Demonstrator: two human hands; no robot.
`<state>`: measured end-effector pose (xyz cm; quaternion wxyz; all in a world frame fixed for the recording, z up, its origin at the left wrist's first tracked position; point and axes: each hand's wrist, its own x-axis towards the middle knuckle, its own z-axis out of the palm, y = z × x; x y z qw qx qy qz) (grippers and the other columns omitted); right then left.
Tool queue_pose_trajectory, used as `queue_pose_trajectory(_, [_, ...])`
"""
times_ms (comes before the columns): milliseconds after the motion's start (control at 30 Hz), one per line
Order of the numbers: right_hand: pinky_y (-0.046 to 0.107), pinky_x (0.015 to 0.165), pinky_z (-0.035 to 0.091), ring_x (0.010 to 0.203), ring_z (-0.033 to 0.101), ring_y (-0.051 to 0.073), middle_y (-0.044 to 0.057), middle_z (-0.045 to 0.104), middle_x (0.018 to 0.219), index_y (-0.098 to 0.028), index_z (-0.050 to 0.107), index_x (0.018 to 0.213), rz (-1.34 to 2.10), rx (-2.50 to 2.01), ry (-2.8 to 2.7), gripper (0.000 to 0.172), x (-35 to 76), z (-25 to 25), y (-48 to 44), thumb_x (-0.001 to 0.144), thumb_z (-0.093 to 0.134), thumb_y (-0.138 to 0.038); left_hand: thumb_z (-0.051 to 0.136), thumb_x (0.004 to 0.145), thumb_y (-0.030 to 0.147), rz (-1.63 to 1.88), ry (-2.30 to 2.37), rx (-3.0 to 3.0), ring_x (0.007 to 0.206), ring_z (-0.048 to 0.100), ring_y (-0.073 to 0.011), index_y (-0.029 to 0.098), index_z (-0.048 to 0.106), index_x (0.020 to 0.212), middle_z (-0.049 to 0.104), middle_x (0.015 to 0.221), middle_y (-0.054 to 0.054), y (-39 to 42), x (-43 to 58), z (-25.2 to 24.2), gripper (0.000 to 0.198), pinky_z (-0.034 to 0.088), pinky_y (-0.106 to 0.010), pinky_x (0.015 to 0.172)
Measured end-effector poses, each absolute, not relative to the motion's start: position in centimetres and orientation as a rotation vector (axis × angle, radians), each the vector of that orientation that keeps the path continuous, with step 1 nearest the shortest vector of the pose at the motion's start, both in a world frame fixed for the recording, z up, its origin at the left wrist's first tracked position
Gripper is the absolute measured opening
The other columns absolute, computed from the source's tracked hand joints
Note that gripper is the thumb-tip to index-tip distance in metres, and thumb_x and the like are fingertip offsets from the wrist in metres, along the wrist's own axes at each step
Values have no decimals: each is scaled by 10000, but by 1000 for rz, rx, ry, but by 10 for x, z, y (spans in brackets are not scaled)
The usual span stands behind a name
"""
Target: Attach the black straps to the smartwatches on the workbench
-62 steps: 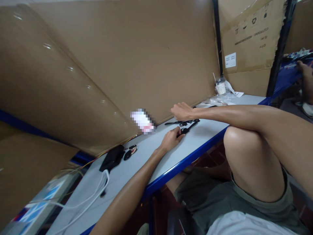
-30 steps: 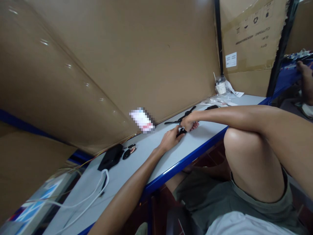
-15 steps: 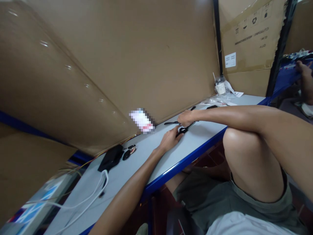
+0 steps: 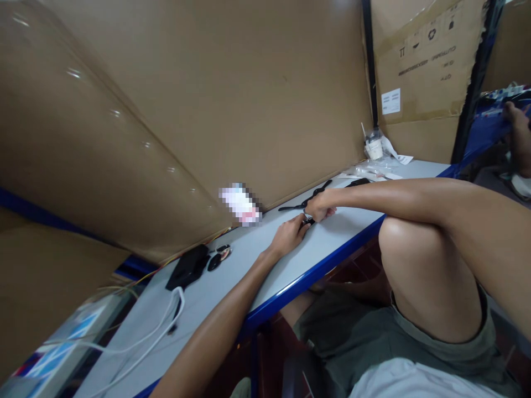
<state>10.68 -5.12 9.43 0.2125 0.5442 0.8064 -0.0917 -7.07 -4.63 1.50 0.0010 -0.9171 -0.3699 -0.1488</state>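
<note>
On the pale table [image 4: 265, 287], my left hand [image 4: 289, 235] is closed on a small black object [image 4: 308, 220], perhaps a watch; its details are too small to tell. My right hand [image 4: 319, 206] meets it from the right, fingers bent down over the same object. What the right fingertips pinch is hidden. Just behind the right hand lies a black strap-like item [image 4: 321, 189], with a thin dark piece [image 4: 290, 208] to its left. Another dark object [image 4: 357, 182] shows behind the right forearm.
A lit phone [image 4: 240, 204] leans on the cardboard wall [image 4: 249, 99]. To the left are a black case [image 4: 188, 266], sunglasses [image 4: 214, 261] and a white cable [image 4: 178, 309]. A plastic-wrapped cup [image 4: 374, 148] stands at the back right. Another person's hand [image 4: 518, 124] shows far right.
My right hand has shifted slightly down and turned, its fingers now over the small black object. More of the strap-like item behind it shows. My left hand has barely moved.
</note>
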Motion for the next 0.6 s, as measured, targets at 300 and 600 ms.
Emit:
queue_pose_trajectory(300, [408, 777, 590, 803, 702, 272, 136, 716, 815, -59, 694, 835, -161, 1505, 2215, 106, 105, 108, -70, 854, 619, -131, 393, 1052, 369, -579, -1198, -2904, 900, 724, -281, 204, 631, 1144, 776, 999, -115, -43, -72, 15, 304, 502, -369, 803])
queue_pose_trajectory(600, [403, 794, 577, 859, 691, 278, 123, 700, 829, -87, 668, 844, -235, 1511, 2227, 107, 110, 98, -55, 832, 671, -194, 455, 1032, 357, -555, -1203, -2902, 923, 726, -275, 201, 635, 1230, 779, 1005, -111, -42, -71, 13, 310, 514, -363, 820])
